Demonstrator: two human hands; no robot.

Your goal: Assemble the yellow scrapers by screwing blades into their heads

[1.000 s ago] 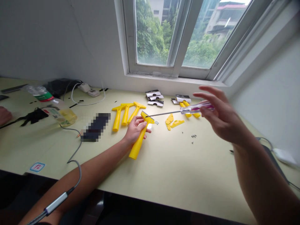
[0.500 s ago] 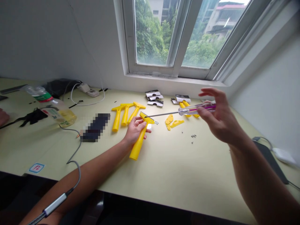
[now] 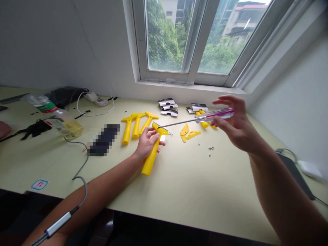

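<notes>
My left hand (image 3: 148,143) is closed around the neck of a yellow scraper (image 3: 151,159), its handle slanting down toward me. In my right hand (image 3: 234,124) is a screwdriver (image 3: 214,115) with a clear and purple handle, gripped between thumb and fingers. The screwdriver's tip touches the scraper's head, or lies just over it; the exact contact is too small to tell. Loose yellow blade covers (image 3: 193,135) lie right of the scraper. Small screws (image 3: 211,148) are scattered nearer me, and tiny metal parts (image 3: 171,134) sit just behind my left fingers.
Several yellow scrapers (image 3: 126,131) lie behind my left hand, beside a blurred-out dark object (image 3: 105,140). Black and white cards (image 3: 169,107) are by the window wall. A bottle (image 3: 60,118) and cables stand left. Another person's hand (image 3: 4,128) shows at the left edge.
My right hand's fingers and the screwdriver handle have shifted slightly left and turned a little. The scraper and my left hand stay almost still.
</notes>
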